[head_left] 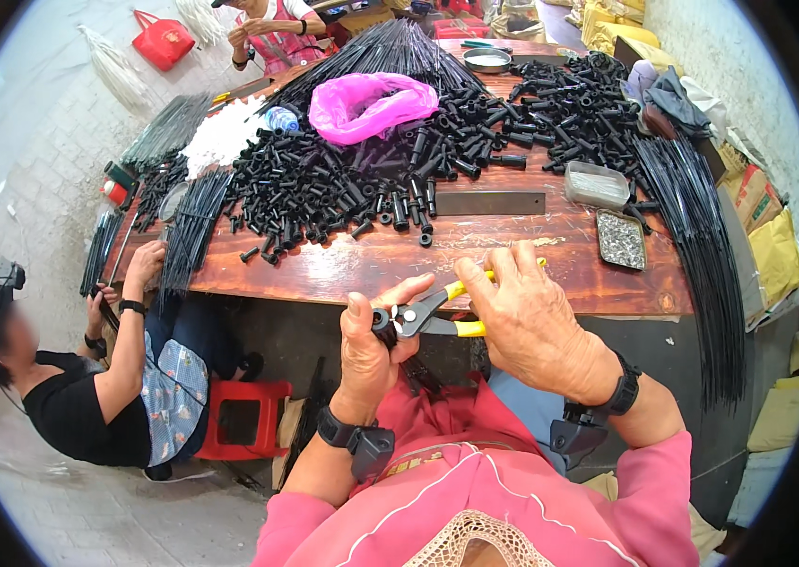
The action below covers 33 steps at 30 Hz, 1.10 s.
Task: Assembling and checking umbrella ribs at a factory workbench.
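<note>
Just off the table's near edge, my right hand (534, 326) grips a pair of pliers (426, 314) with yellow handles and dark metal jaws. My left hand (373, 342) is closed around a black tubular piece (382, 319), its round end showing between thumb and fingers. The plier jaws meet the piece at that end; whether they bite on something there is too small to tell. Thin black rods (423, 373) show below my left hand, partly hidden. Beyond my hands, a large heap of black tubular parts (324, 184) covers the tabletop.
A flat metal bar (490, 203) lies on the wooden table (295, 267). On the right are a clear plastic box (596, 184), a tin of small metal bits (621, 239) and long black rods (702, 274). A pink bag (343, 111) tops the heap. Co-workers sit left and across.
</note>
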Each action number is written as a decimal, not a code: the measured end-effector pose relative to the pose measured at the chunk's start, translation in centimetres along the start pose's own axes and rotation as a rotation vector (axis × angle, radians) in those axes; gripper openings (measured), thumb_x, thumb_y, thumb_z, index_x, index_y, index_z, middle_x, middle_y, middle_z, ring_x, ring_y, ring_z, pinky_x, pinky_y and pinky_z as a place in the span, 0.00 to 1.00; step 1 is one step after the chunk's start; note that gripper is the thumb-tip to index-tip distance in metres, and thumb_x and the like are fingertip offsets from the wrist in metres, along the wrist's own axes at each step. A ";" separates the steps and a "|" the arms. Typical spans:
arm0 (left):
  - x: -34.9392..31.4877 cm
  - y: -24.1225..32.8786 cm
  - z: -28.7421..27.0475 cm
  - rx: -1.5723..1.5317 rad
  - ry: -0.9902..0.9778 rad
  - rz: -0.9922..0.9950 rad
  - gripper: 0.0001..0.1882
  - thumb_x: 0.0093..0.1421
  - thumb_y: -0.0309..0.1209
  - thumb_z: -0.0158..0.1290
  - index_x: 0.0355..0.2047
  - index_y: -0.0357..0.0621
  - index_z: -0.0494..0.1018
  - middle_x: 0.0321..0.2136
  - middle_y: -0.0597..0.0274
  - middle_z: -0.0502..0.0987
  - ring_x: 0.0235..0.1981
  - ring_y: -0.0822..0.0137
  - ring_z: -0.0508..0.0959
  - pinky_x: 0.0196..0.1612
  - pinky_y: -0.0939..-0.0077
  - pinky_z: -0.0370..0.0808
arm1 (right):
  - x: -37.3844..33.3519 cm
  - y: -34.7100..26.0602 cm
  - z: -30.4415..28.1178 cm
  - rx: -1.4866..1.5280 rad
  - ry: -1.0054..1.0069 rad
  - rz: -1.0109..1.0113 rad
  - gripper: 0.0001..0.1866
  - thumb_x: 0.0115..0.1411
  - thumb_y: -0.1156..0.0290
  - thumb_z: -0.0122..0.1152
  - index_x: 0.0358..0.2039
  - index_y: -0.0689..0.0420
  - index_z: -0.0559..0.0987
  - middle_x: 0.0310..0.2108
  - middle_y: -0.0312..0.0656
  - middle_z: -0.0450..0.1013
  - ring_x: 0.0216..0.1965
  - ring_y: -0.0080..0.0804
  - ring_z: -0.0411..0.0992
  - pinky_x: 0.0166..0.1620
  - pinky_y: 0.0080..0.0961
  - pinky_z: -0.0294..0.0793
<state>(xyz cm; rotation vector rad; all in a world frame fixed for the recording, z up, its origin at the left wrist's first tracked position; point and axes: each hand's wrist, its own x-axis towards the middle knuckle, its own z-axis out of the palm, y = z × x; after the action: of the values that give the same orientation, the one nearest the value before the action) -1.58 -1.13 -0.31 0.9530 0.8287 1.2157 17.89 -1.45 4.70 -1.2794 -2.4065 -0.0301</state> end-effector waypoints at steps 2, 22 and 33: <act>0.0 -0.2 -0.1 0.009 -0.014 0.005 0.50 0.59 0.72 0.32 0.52 0.33 0.72 0.12 0.74 0.64 0.11 0.81 0.54 0.18 0.82 0.50 | -0.1 0.1 -0.1 -0.007 0.013 -0.019 0.27 0.43 0.78 0.61 0.47 0.66 0.68 0.38 0.54 0.66 0.44 0.50 0.64 0.43 0.38 0.71; -0.9 0.5 0.3 0.134 0.063 0.081 0.47 0.61 0.69 0.31 0.50 0.33 0.74 0.10 0.74 0.63 0.11 0.80 0.54 0.17 0.82 0.51 | -0.1 -2.1 -0.3 -0.151 0.001 0.029 0.10 0.49 0.71 0.60 0.30 0.61 0.71 0.26 0.48 0.70 0.36 0.44 0.70 0.31 0.32 0.74; -1.0 1.0 -1.8 0.030 -0.031 0.072 0.50 0.61 0.71 0.25 0.48 0.33 0.75 0.08 0.71 0.59 0.10 0.78 0.53 0.17 0.81 0.52 | -0.2 -1.0 0.4 0.016 -0.109 0.032 0.11 0.50 0.71 0.61 0.32 0.61 0.71 0.26 0.47 0.71 0.32 0.44 0.73 0.31 0.37 0.75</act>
<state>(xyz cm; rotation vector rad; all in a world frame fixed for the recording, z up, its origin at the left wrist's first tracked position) -3.72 -1.78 -0.10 1.0309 0.7956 1.2498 17.05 -2.09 4.43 -1.3444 -2.4712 0.0692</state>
